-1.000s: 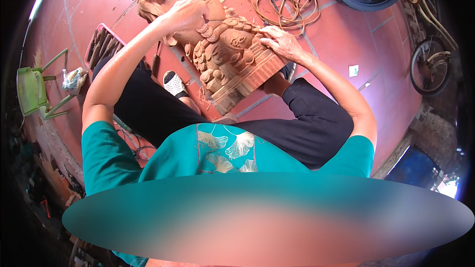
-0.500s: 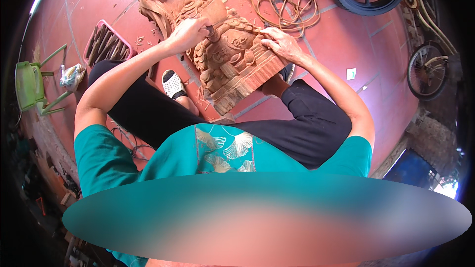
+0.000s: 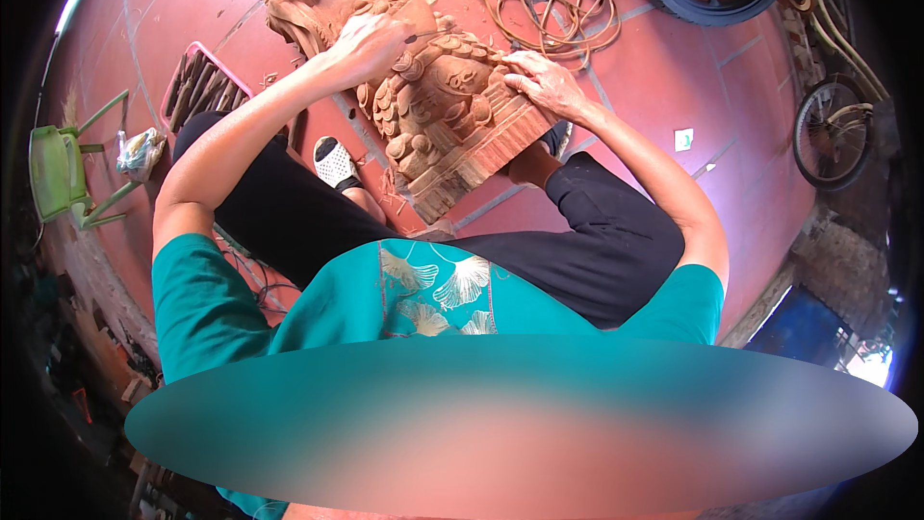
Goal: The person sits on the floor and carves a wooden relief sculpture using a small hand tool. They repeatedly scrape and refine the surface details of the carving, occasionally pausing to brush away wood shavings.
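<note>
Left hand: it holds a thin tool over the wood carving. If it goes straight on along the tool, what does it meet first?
Probably the carved scrollwork of the wood carving just past the tool tip; the left hand points toward the right hand beyond.

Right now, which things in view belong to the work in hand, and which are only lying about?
In use: wooden carving, slim carving tool, left hand, right hand.

Lying about: tray of tools, coiled cable, green chair, bicycle wheel.
</note>
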### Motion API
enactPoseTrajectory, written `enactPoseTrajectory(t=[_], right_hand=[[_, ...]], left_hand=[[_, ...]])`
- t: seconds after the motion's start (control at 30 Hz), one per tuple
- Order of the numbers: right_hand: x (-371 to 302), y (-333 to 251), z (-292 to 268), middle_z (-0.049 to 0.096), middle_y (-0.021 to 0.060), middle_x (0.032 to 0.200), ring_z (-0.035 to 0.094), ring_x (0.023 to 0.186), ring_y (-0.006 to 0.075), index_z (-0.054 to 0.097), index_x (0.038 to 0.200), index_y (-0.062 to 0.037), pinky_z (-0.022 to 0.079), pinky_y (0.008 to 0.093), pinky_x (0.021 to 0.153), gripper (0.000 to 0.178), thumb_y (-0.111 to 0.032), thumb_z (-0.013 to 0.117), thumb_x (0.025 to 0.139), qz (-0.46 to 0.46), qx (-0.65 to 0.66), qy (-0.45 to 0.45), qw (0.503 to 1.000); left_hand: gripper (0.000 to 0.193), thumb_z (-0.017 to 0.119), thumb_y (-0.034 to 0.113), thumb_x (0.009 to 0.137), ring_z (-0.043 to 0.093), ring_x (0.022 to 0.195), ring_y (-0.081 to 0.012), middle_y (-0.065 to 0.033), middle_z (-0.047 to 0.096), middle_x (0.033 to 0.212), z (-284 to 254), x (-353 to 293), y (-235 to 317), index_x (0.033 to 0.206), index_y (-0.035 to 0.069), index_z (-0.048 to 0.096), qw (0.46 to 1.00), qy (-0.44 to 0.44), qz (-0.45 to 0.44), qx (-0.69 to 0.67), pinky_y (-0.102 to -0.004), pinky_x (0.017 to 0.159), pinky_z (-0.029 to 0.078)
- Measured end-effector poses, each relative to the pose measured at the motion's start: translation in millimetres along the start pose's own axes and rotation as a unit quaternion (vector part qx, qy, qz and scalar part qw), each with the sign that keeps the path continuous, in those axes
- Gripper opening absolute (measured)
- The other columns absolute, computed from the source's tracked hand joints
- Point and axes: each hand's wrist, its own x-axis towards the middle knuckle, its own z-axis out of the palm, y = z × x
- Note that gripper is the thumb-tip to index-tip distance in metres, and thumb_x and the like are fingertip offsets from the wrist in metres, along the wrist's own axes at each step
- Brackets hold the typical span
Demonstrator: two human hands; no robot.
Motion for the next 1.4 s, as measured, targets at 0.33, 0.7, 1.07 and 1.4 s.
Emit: enactPoseTrajectory(t=[0.33,0.7,1.07,1.4], right_hand=[[0.7,-1.7,0.7,0.060,0.0123,0.124,0.058,0.114,0.0285,0.060,0.122,-0.0073,0.046,0.0373,0.095,0.040,-0.032,0.061,0.091,-0.007,-0.001,-0.001,1.000],[0.7,-3.9,-0.7,0.059,0.0102,0.125,0.058,0.114,0.0289,0.060,0.124,-0.0113,0.046,0.0400,0.095,0.042,-0.039,0.057,0.092,0.004,-0.020,-0.005,1.000],[0.7,-0.8,-1.2,0.059,0.0101,0.125,0.058,0.115,0.0290,0.060,0.124,-0.0132,0.046,0.0409,0.095,0.041,-0.039,0.057,0.092,0.020,-0.023,-0.020,0.999],[0.1,3.8,3.5,0.060,0.0104,0.123,0.058,0.114,0.0285,0.061,0.122,-0.0099,0.046,0.0382,0.095,0.042,-0.038,0.059,0.091,0.000,0.003,-0.001,1.000]], left_hand=[[0.011,0.056,0.005,0.077,0.064,0.078,-0.0343,-0.0176,0.062,0.078,2.8,0.8,28.8,0.085,-0.002,0.059,0.972,0.137,0.176,0.081,-0.0428,0.064,0.050],[0.029,0.057,0.015,0.087,0.067,0.078,-0.0371,-0.0208,0.068,0.081,46.0,-10.5,-18.3,0.114,0.004,0.062,0.983,0.095,0.002,-0.157,-0.0436,0.072,0.052],[0.024,0.061,0.018,0.082,0.066,0.079,-0.0350,-0.0177,0.068,0.079,-2.5,7.4,-18.8,0.100,0.006,0.070,0.995,0.029,0.023,-0.089,-0.0435,0.074,0.051],[0.021,0.060,0.012,0.077,0.066,0.077,-0.0348,-0.0182,0.067,0.078,-23.1,25.6,-0.6,0.092,0.004,0.071,0.998,-0.004,0.060,-0.010,-0.0449,0.072,0.051]])
